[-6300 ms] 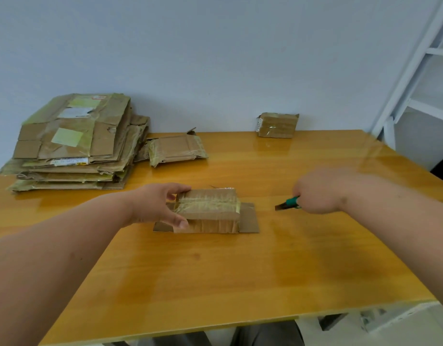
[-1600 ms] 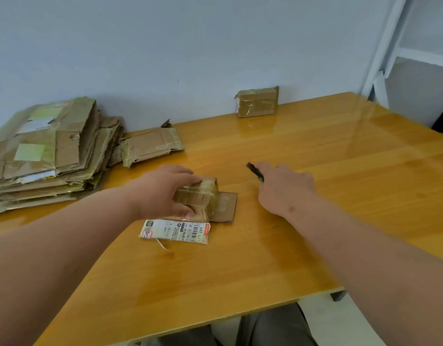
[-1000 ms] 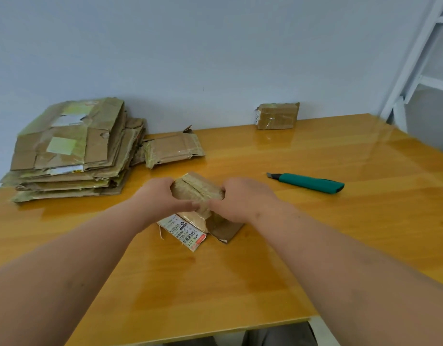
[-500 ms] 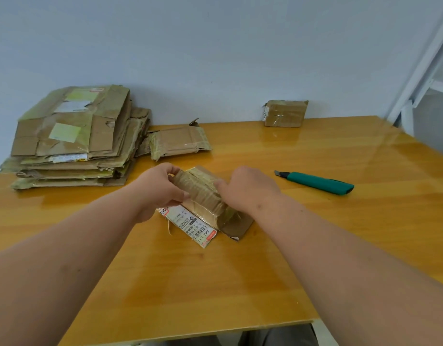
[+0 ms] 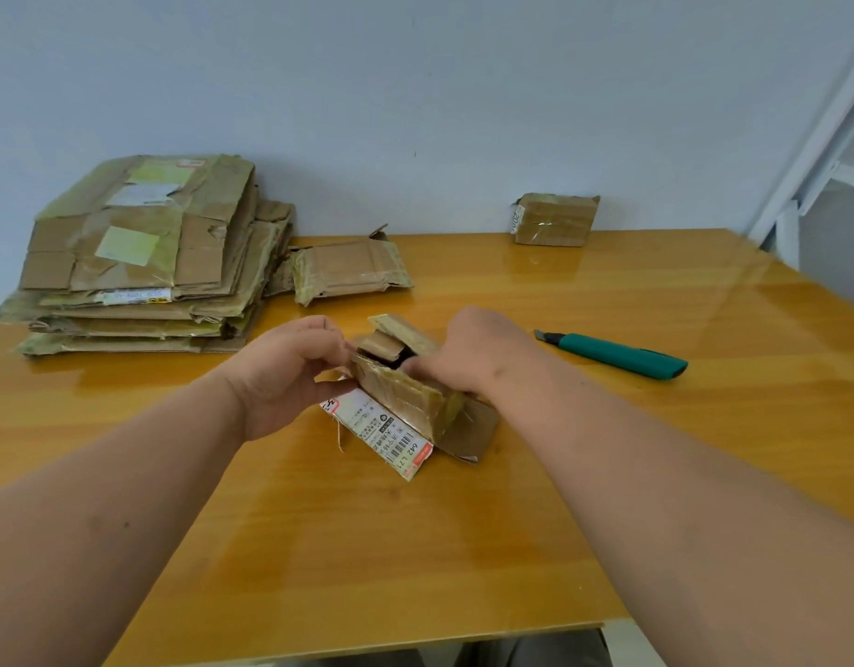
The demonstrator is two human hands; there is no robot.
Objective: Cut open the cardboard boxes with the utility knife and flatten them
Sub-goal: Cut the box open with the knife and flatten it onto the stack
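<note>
I see a glossy, varnished wooden table [image 5: 608,300] that mirrors the wall. The small box [image 5: 406,402] is matt brown cardboard under shiny, wrinkled tape, with a smooth paper label [image 5: 386,433]. The utility knife [image 5: 617,353] looks like smooth green plastic, metal at its tip.

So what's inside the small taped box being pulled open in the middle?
Inside the small taped cardboard box, only a folded brown inner flap and a dark gap show. The left hand and right hand grip its edges and cover the rest, so any contents can't be seen.
</note>
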